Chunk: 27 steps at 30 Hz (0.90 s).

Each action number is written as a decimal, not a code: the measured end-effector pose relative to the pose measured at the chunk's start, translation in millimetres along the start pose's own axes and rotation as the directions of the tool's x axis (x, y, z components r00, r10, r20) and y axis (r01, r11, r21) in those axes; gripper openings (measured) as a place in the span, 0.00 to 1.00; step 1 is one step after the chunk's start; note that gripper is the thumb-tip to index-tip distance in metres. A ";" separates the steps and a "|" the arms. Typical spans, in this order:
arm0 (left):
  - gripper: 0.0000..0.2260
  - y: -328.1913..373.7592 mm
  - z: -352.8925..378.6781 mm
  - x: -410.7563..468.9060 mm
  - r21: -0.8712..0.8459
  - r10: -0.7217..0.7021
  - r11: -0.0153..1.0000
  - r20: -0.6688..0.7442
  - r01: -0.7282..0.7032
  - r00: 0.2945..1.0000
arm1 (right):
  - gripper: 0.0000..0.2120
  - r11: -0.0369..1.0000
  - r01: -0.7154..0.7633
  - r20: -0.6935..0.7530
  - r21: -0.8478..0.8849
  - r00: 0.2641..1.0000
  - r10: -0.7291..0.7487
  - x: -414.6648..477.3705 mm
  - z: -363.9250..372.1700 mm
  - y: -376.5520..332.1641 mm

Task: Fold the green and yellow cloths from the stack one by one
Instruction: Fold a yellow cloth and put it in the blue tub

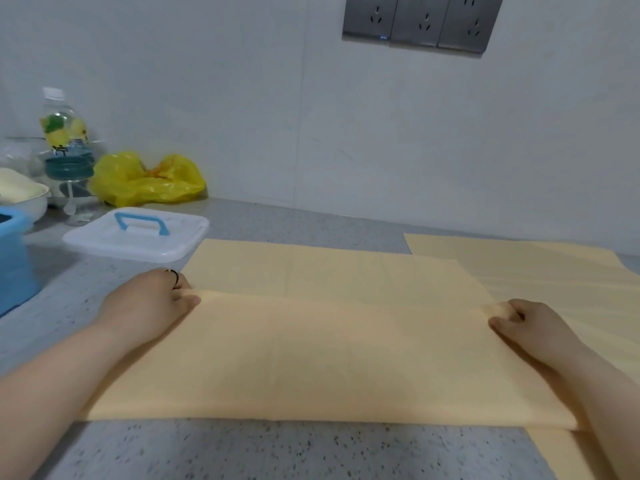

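Observation:
A pale yellow cloth (325, 355) lies on the speckled grey counter in front of me, its near half folded over toward the far half. My left hand (152, 299) pinches the left corner of the folded edge, and my right hand (530, 327) pinches the right corner. The far part of the cloth (322, 268) lies flat beyond the fold. A second yellow cloth (554, 268) lies flat underneath and to the right, reaching past my right arm. No green cloth is in view.
A white box lid with a blue handle (138, 233) lies at the back left. A blue bin (14, 258), a bowl (24, 195), a bottle (65, 143) and a yellow plastic bag (145, 178) stand along the left. The wall with sockets (422, 22) rises behind.

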<state>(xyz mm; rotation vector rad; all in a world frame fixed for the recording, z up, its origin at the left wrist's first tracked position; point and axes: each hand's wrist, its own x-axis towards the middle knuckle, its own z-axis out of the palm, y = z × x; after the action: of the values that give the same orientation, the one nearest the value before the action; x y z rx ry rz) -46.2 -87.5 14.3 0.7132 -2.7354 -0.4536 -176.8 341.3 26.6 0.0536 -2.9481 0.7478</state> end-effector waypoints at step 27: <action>0.26 90.9 12.4 -102.3 0.123 0.254 0.938 0.392 -0.324 0.884 | 0.18 0.851 0.416 -0.017 -0.320 0.896 -0.444 -70.0 30.9 -94.5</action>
<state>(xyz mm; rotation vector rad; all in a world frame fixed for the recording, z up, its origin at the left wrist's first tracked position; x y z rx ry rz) -3.0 42.9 17.3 0.2591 -3.2056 -0.2898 -104.4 244.2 37.0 0.6162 -2.7657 0.2148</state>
